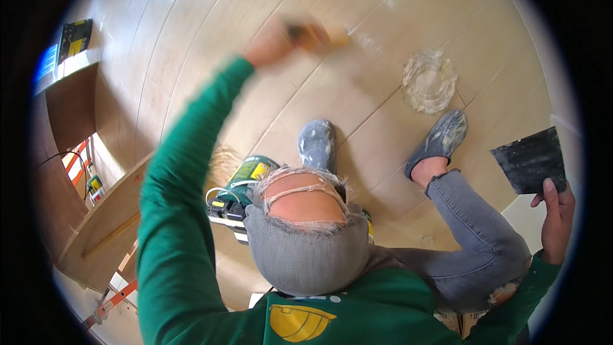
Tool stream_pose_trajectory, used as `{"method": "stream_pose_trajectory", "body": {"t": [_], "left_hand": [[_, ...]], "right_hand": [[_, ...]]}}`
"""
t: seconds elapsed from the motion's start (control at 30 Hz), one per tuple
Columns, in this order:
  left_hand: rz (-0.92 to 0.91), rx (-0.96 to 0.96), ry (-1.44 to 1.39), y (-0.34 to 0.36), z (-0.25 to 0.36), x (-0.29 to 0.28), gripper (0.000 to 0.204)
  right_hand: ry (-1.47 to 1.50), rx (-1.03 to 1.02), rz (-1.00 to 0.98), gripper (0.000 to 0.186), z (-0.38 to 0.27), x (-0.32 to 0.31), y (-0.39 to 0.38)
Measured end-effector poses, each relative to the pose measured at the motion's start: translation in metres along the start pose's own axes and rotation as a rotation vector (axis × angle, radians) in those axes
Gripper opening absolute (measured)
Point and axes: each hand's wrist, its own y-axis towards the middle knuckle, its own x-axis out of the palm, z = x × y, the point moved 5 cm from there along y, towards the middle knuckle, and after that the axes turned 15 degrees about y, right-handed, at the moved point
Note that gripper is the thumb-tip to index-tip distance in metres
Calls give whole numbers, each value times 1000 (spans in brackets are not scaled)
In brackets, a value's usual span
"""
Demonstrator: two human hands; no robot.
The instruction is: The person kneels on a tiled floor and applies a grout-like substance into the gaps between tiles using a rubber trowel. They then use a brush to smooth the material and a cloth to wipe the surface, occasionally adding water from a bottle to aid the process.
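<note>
My left hand (271,43), smeared by motion, is raised over the wood-look floor tiles. It is closed round a blurred orange-yellow tool (317,36) with a dark part; its exact kind does not show. At the right, my right hand (557,214) grips a flat, black, square-edged spreader (531,161) by its lower edge, with the thumb on its face. A ring-shaped patch of whitish paste (429,83) lies on the floor between the hands, beyond my right shoe (440,137). Pale smears mark the tiles beyond it.
A green bucket (250,171) and a black box-like item (225,209) stand beside my bent left knee. My left shoe (317,144) is paste-spotted. Leftward are a curved wooden board (102,233), orange rails (118,300) and a black-and-yellow package (75,39). A white wall edges the right.
</note>
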Motion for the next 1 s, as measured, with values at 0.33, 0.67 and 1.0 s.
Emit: {"method": "stream_pose_trajectory", "body": {"t": [0.33,0.67,1.0], "left_hand": [[-53,-269,-46,20,-113,-60,17],[-576,60,-310,25,111,223,25],[306,-137,522,191,-89,-95,24]], "right_hand": [[32,33,-73,33,0,9,2],[111,5,-22,34,-1,-2,6],[96,124,37,37,16,-7,11]]}}
